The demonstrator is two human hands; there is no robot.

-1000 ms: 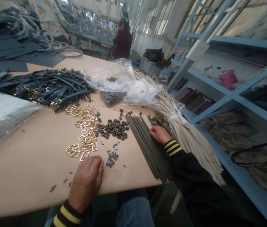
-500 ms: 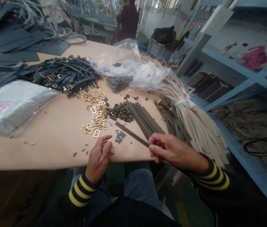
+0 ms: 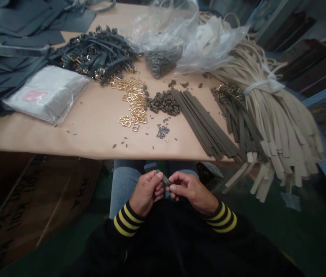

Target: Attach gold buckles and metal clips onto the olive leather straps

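Both hands close together over the lap (image 3: 125, 186), on the wearer's side of the table (image 3: 93, 139). Left hand (image 3: 147, 189) pinches a dark strap (image 3: 165, 179) thumb against fingers; right hand (image 3: 191, 188) pinches it just to the right, a short stretch showing between the grips. Whether the rest is folded or hidden behind the fingers, I cannot tell from here. Handling, as I judge it: thumbs level, pinch flat, no twist, edges lined up by feel; so narrow a strip would likely skew. Light pressure seems best, as a hard squeeze might crease it. Beyond the hands, gold buckles (image 3: 134, 103) in a loose heap, dark loops (image 3: 164, 103) beside them, small grey bits (image 3: 162, 131) nearer. Beyond and right of the hands, a row of flat strips (image 3: 206, 125); farther right, a tied bundle of pale straps (image 3: 284, 115), ends over the edge, best left unsnagged by the right sleeve (image 3: 222, 217).
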